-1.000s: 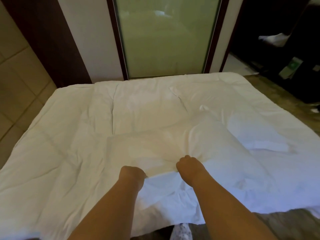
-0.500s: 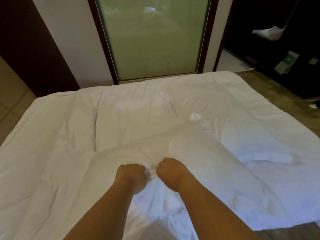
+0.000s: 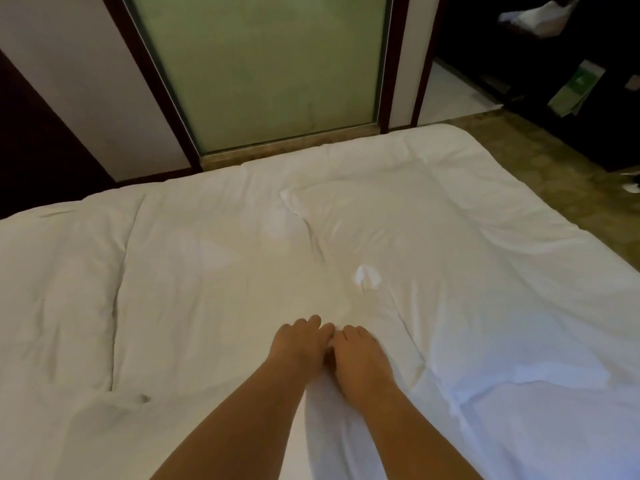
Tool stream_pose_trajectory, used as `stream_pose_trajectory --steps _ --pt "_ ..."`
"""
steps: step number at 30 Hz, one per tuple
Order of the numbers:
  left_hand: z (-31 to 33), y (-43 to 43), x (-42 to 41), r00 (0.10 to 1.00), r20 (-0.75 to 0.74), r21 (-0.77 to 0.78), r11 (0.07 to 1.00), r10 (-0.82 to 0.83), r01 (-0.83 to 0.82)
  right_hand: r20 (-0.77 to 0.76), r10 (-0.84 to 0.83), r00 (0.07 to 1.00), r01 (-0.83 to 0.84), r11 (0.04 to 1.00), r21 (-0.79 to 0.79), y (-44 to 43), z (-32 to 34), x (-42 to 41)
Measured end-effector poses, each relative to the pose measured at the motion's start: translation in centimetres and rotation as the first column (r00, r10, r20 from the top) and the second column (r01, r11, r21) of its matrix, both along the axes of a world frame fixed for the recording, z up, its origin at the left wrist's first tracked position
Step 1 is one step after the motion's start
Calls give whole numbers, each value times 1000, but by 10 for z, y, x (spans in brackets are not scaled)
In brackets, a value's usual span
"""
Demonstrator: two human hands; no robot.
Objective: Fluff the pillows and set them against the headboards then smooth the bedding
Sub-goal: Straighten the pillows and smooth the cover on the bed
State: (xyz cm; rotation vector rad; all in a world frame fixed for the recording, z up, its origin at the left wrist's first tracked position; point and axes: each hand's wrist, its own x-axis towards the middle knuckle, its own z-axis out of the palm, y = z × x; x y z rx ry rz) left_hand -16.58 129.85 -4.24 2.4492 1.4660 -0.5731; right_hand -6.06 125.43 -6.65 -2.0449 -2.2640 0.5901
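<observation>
Our left hand (image 3: 298, 344) and right hand (image 3: 360, 355) side by side on bedding (image 3: 173, 271), toward its near edge. Glass door (image 3: 270, 71) behind far edge; floor (image 3: 554, 174) beyond right edge.

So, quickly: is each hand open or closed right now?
Left hand: open, flat on the duvet.
Right hand: open, flat on the duvet.

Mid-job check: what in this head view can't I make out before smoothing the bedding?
Head view:
Headboard: out of frame.
Pillows: none plain; the bulge in the duvet could be one or a fold.
Duvet's near edge: cut off at the bottom, behind the forearms.
Undersides of the left hand and right hand: hidden by the hands themselves.
Green item on the dark shelf: blurred and dim.
</observation>
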Motion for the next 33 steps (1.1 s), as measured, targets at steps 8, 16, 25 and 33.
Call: stream_pose_trajectory --steps 8,16,25,33 --pt "-30 39 74 959 -28 69 956 -283 284 -20 -518 855 518 855 -24 26 -51 58" --pt "-55 54 130 831 -43 154 818 -555 554 38 -690 723 673 716 188 18 -62 72" --pt "-77 56 119 752 -310 -5 791 -582 611 88 -521 849 528 834 -163 21 -48 68" --pt "-32 38 35 879 -152 4 889 -451 457 47 -404 913 392 843 -367 16 -15 13"
